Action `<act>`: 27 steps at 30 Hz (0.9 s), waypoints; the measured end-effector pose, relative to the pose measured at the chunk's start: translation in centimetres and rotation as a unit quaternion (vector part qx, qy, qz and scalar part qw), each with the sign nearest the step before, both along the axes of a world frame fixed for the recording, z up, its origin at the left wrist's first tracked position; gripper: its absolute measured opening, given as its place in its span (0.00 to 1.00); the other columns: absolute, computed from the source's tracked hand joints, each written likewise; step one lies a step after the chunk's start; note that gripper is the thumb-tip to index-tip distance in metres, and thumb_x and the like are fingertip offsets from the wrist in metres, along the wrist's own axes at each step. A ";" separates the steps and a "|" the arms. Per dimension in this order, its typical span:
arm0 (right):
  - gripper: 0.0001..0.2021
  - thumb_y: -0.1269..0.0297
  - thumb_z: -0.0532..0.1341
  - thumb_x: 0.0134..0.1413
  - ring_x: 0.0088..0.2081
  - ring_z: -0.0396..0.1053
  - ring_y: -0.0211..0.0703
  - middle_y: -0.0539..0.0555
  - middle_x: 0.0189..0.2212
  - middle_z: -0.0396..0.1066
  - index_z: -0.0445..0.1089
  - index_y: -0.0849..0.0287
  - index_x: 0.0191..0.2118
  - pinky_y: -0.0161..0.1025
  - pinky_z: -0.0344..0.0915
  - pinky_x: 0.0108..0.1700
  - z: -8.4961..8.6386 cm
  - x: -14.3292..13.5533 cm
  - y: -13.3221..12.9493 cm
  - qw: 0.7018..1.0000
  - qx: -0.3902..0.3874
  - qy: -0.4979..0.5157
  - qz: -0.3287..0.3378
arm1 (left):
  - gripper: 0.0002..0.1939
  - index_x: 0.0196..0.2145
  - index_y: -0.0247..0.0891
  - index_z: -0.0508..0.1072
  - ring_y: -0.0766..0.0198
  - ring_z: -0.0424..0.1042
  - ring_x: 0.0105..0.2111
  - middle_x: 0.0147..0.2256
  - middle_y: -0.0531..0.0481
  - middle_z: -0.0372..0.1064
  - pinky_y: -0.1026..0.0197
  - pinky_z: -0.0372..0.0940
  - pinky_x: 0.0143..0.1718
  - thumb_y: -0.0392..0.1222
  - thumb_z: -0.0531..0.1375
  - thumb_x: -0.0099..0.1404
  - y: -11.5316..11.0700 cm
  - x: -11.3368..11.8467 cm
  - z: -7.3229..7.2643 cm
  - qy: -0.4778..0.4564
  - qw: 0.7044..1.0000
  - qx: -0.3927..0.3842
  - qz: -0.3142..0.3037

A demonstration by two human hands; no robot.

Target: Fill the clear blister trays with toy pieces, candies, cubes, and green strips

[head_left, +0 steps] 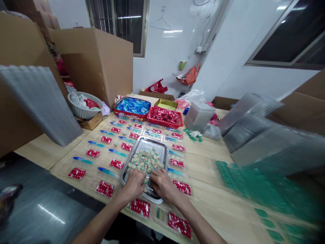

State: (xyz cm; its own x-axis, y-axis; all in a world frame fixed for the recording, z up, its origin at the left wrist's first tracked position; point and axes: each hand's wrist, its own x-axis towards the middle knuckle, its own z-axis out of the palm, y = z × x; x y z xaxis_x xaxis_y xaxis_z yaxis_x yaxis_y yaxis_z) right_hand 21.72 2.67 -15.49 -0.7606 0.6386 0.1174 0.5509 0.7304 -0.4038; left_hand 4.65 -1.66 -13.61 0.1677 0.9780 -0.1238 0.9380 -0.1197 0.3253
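Both hands are in the metal tray, at the near end of a heap of small striped eraser-like blocks. My left hand has its fingers curled down at the blocks; whatever is in them is hidden. Close beside it, my right hand is also curled, its fingertips down among the blocks and what they hold out of sight. Around the tray lie rows of clear plastic packs with red dotted packets and blue pens. One near pack has a striped block in it.
Behind the tray stand a tin of blue pens and a red basket of red packets. Stacked clear plastic trays rise at left, more at right. Green pieces lie at right. A white colander stands back left.
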 end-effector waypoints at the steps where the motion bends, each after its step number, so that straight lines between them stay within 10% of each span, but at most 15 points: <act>1: 0.03 0.74 0.59 0.51 0.37 0.64 0.42 0.51 0.33 0.69 0.67 0.59 0.30 0.41 0.52 0.44 0.0 0.2 0.0 1.000 -0.001 -0.001 -0.003 | 0.08 0.31 0.38 0.71 0.58 0.68 0.43 0.38 0.47 0.73 0.58 0.56 0.44 0.32 0.56 0.54 0.1 0.0 0.1 -0.001 1.000 0.001 0.001; 27: 0.05 0.74 0.58 0.48 0.37 0.65 0.42 0.51 0.33 0.70 0.67 0.58 0.30 0.40 0.53 0.44 -0.1 -0.4 0.2 1.000 0.004 0.021 -0.003 | 0.10 0.30 0.39 0.70 0.63 0.68 0.34 0.30 0.52 0.71 0.62 0.54 0.34 0.28 0.54 0.51 0.5 -2.8 0.2 -0.019 0.999 0.014 0.045</act>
